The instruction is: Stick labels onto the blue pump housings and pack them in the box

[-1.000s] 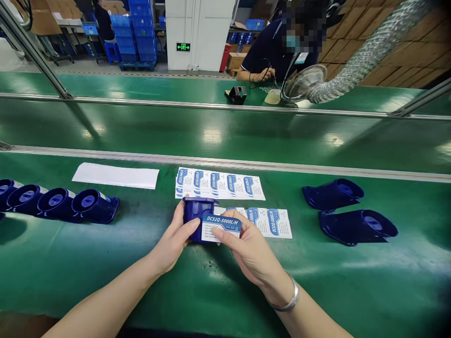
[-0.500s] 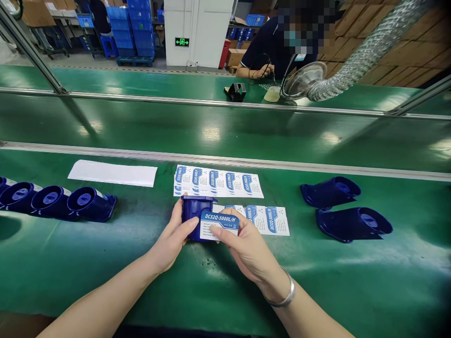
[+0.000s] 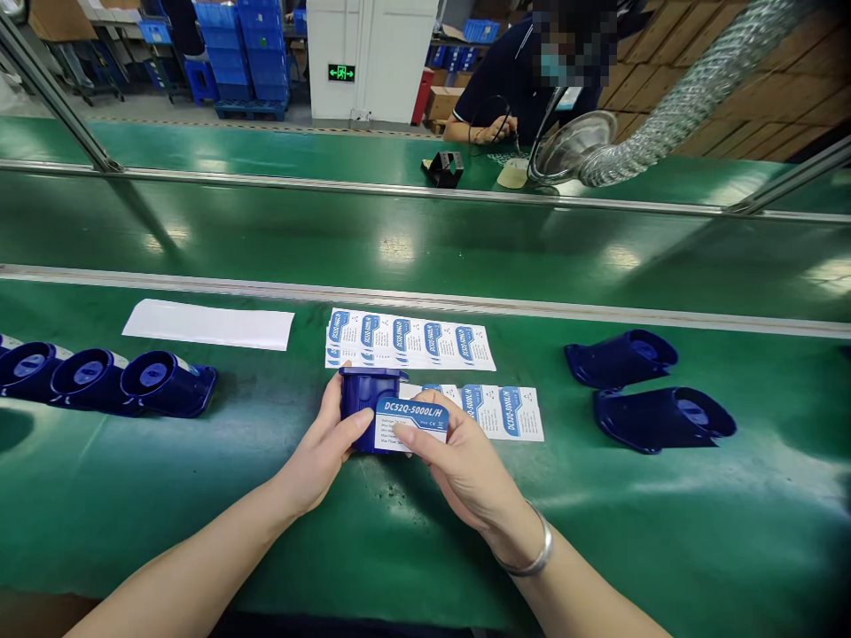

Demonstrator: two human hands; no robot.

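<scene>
My left hand [image 3: 325,443] is closed around a dark blue plastic housing [image 3: 363,390], thumb on its near face. Between the thumb and fingers of my right hand [image 3: 458,456] is a blue-and-white label sticker [image 3: 410,412] printed "DC52Q-5000L/H". The sticker lies over the right part of the housing; whether it is stuck down I cannot tell. Just behind my right hand lies a sheet of the same labels [image 3: 520,414], partly covered by the hand. Farther back are stacked label sheets [image 3: 412,339].
Several blue housings [image 3: 156,377] stand in a row at left, beside a white paper strip [image 3: 209,324]. Two more housings [image 3: 665,420] lie at right. Across the metal rail [image 3: 399,189] a person [image 3: 495,89] works near a flexible duct [image 3: 691,97].
The view has shifted very slightly. Both hands, the housing and the label keep nearly the same positions relative to each other.
</scene>
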